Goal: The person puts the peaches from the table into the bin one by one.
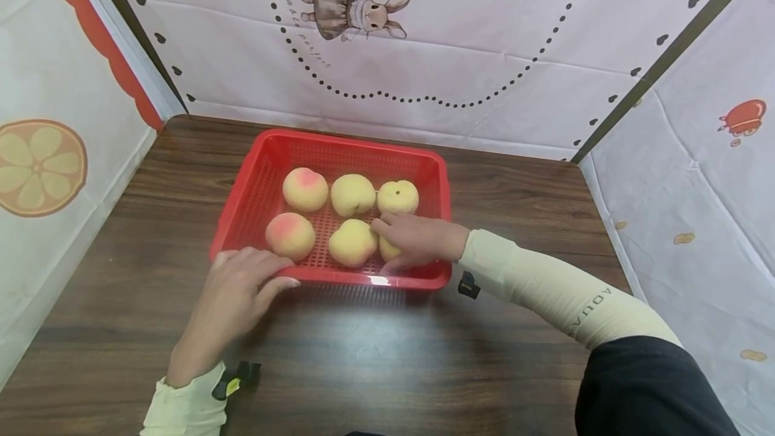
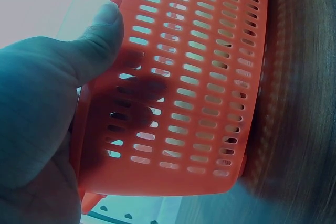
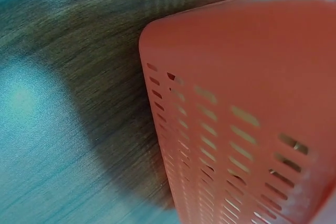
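Observation:
A red plastic basket (image 1: 440,187) with slotted walls holds several yellow peaches in two rows, some with a pink blush. My left hand (image 1: 239,295) grips the near left corner of its rim; in the left wrist view the thumb (image 2: 102,38) lies on the outer wall, and the fingers show dimly through it. Reaching over the right side, my right hand (image 1: 418,237) has its fingers around the near right peach (image 1: 387,249), mostly covered by the hand. Beside it lies a pink-tinged peach (image 1: 352,243). The right wrist view shows only the basket's outer wall (image 3: 236,77).
The basket stands on a dark wood-grain table (image 1: 375,369). Printed white sheets (image 1: 424,32) rise behind it and at both sides. In the back row are a blushed peach (image 1: 305,189), a yellow one (image 1: 353,195) and another (image 1: 397,197); a pinkish peach (image 1: 290,236) sits front left.

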A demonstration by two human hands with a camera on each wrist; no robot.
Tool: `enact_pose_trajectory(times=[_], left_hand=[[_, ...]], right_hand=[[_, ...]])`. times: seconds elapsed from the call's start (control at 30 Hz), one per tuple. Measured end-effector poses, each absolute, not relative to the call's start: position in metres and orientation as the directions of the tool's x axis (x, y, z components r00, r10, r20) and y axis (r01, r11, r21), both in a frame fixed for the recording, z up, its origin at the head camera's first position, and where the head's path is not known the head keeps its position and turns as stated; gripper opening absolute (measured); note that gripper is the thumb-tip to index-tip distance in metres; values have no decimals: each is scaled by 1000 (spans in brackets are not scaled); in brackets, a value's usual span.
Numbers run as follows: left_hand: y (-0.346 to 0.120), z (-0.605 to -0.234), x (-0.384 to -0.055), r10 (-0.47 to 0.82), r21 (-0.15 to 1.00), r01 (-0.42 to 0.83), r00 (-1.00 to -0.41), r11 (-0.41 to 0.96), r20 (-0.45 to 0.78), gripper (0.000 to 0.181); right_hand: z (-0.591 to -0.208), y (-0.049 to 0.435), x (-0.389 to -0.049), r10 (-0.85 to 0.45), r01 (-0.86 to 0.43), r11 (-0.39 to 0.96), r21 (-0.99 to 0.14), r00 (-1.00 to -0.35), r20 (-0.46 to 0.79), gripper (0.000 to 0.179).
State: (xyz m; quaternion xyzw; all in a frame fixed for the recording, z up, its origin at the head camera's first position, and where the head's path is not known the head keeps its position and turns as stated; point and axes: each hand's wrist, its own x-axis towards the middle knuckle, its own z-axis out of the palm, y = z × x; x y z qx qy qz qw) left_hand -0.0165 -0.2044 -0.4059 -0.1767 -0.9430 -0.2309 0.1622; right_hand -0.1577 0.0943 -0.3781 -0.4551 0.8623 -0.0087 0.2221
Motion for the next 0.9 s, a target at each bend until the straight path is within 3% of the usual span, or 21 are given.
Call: enact_pose_trajectory(times=[0.63,0.9], left_hand=[[-206,-407,-18,266,383,408,-890,829,371,37],[-207,-409,-13,264,378,408,-887,831,378,37]], right_hand=[[-386,91,-147,-758,-775,618,-131,-542,-363,57],[-390,89,-144,-763,-771,617,-155,-539,-357,57]])
